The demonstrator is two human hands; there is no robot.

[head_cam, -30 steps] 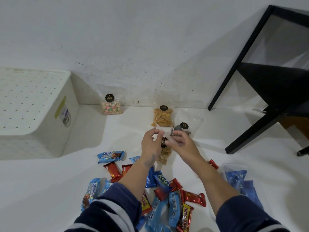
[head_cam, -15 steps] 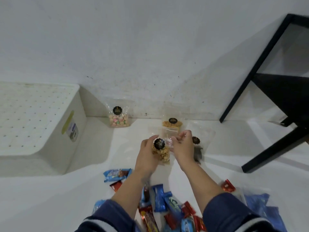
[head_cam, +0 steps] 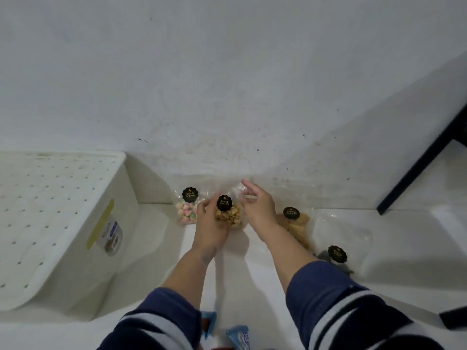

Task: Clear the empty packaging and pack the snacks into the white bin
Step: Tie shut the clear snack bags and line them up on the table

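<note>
My left hand point(head_cam: 209, 223) grips a clear bag of tan nuts point(head_cam: 228, 214) with a black round label, held upright near the wall. My right hand point(head_cam: 257, 205) pinches the clear top of that same bag. A bag of pastel biscuits point(head_cam: 187, 210) stands just left of it against the wall. Right of my right wrist lies a bag of tan crackers point(head_cam: 297, 223), and further right a nearly empty clear bag point(head_cam: 338, 248) with a black label. The white bin point(head_cam: 50, 223) with a perforated surface and a yellow sticker sits at the left.
A black table leg point(head_cam: 424, 157) slants down at the far right, with another black foot point(head_cam: 454, 317) at the lower right. Blue snack wrappers point(head_cam: 237, 337) peek out at the bottom edge between my sleeves. The white wall rises close behind the bags.
Both hands lifted the nut bag and carried it forward and left, close to the biscuit bag by the wall. The view tilted up, so most wrapped snacks dropped out of sight.
</note>
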